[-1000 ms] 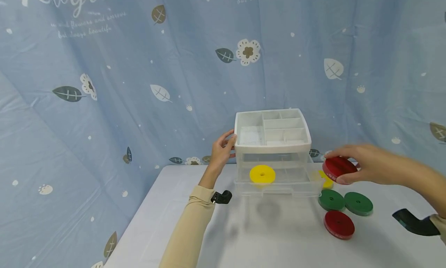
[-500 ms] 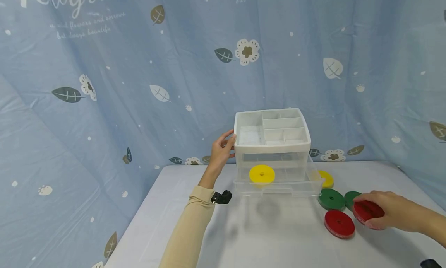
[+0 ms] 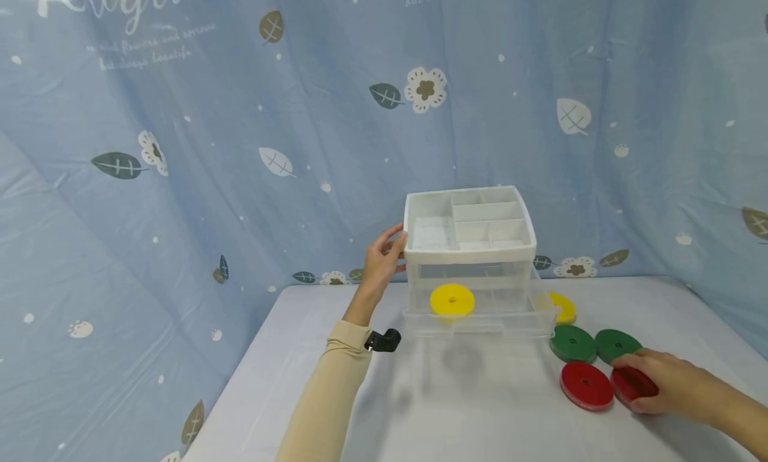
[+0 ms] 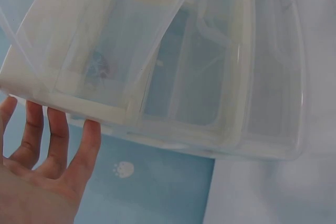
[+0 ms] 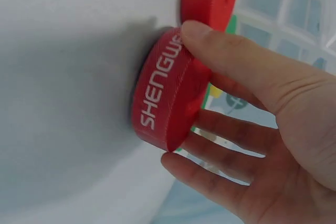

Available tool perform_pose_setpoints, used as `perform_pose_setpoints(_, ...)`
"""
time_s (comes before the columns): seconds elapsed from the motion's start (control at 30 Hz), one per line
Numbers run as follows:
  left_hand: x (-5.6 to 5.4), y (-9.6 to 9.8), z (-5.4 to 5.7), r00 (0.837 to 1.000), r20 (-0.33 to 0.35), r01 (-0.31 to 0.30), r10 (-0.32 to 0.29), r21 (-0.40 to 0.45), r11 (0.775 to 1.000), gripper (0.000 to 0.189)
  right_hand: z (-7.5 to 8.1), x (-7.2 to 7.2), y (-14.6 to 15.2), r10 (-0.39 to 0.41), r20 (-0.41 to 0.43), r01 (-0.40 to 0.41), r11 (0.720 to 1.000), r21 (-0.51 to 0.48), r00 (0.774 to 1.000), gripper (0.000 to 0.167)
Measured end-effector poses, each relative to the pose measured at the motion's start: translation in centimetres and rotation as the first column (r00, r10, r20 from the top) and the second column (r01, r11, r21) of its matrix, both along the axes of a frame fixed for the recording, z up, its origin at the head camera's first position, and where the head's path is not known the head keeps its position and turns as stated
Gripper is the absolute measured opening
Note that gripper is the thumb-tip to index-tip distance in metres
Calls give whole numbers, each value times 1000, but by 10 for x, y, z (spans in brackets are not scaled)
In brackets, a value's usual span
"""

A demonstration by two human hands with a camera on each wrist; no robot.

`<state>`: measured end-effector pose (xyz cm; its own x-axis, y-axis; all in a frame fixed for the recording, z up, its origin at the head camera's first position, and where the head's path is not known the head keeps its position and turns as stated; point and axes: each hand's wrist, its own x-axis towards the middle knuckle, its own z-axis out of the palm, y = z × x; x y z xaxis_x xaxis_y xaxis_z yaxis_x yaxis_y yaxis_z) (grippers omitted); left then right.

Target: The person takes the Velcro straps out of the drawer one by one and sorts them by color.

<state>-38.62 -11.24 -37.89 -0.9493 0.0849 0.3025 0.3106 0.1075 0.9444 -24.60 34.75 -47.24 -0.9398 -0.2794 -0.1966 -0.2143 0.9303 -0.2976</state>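
Observation:
My left hand (image 3: 378, 265) presses its fingertips against the left side of a white storage box (image 3: 471, 257), near the top rim. In the left wrist view its fingers (image 4: 58, 135) lie fairly straight along the edge. On the right, my right hand (image 3: 675, 389) grips a red roll of tape (image 3: 630, 385) at the table surface, thumb on one edge and fingers at the other. White lettering shows on this tape roll (image 5: 165, 85) in the right wrist view. A second red roll (image 3: 587, 386) lies directly left of it.
Two green rolls (image 3: 573, 344) and a yellow roll (image 3: 563, 308) lie behind the red ones, right of the box. Its clear drawer (image 3: 480, 327) juts forward, pulled out, with another yellow roll (image 3: 453, 299) in front view there. A patterned blue curtain (image 3: 336, 115) hangs behind the table.
My right hand has carried the red roll from beside the box rightward and toward me, down to the table beside the other red roll. The left hand has stayed on the box.

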Motion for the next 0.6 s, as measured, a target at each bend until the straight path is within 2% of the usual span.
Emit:
perform_pose_setpoints(0.37, 0, 0, 0, 1000, -10, 1, -1, -16, 1000, 43, -7, 3, -3, -25, -46, 26, 1000, 8, 999, 75)
perform_pose_setpoints(0.6, 1, 0, -1, 1000, -2, 1, -1, -10, 1000, 40, -7, 5, -4, -37, -52, 38, 999, 27, 998, 74)
